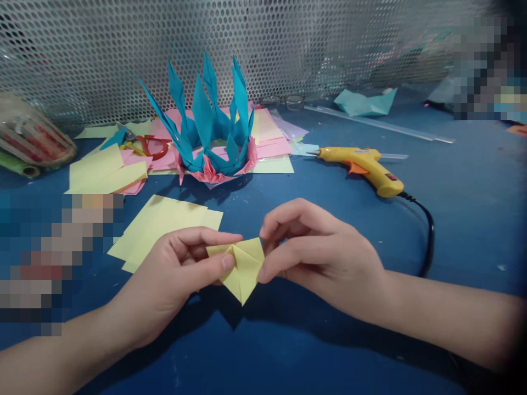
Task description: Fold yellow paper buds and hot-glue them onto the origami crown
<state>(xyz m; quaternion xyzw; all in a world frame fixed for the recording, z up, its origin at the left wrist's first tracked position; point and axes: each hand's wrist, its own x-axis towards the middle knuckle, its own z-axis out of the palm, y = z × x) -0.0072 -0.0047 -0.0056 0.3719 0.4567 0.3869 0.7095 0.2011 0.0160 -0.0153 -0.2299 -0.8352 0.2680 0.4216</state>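
A small folded piece of yellow paper (247,269) is held up above the blue table, one point facing down and creases running across it. My left hand (177,269) pinches its left side, thumb on the front face and fingers behind. At the right edge, my right hand (317,247) has its thumb against the paper, with the index finger bent near the upper right corner. Flat on the table behind my left hand lies a short stack of yellow paper squares (160,225).
A blue and pink folded-paper crown (203,120) stands behind, on coloured sheets (274,164). Red-handled scissors (154,147) lie left of it. To the right are a yellow glue gun (362,162) with a black cord, clear glue sticks (379,123) and a light-blue folded paper (366,103). Perforated metal (288,49) backs the table.
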